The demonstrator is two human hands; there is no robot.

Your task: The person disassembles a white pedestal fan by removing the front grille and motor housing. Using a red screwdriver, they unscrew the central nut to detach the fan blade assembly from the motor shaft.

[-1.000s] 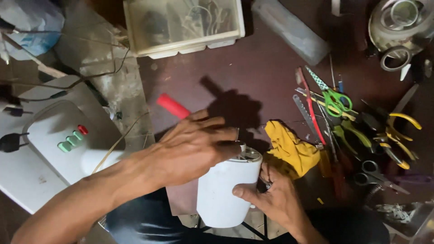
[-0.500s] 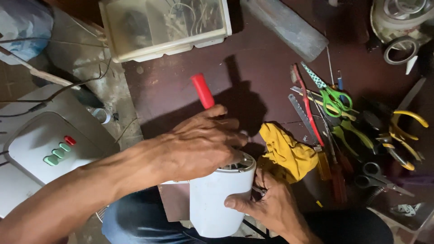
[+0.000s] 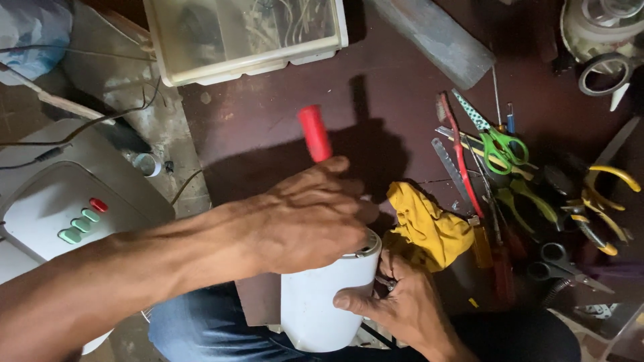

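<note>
Head view, looking down at a dark reddish-brown surface [image 3: 282,127]. White cylindrical appliance body [image 3: 325,302] sits upright at the near edge of the surface, just above the person's lap in blue jeans [image 3: 194,332]. Right hand [image 3: 402,302] wraps its lower right side, thumb flat on the white wall, grip closed on the body. Left hand [image 3: 308,218] comes in from the left across the top of the body, grip closed narrow around a tool with a red handle [image 3: 314,133]; handle sticks up and away past the knuckles, tip end hidden under the hand, so can't tell where it meets the body. Grey rim of the body shows just under the left palm. Yellow cloth [image 3: 426,224] lies crumpled just right of the body, touching or nearly touching the right-hand fingers. Further right, a loose pile of hand tools: green-handled scissors [image 3: 500,144], yellow-handled pliers [image 3: 607,194], red-handled screwdriver [image 3: 459,154], a metal file or ruler [image 3: 451,167], more scissors below. Cream plastic tray [image 3: 241,64] with translucent walls at top centre, contents unclear. Grey flat bar [image 3: 436,40] lies diagonal at top. Tape roll [image 3: 604,70] top right. Left side: white device [image 3: 60,201] with one red and several green buttons, well apart from the hands, black cables running over it.
</note>
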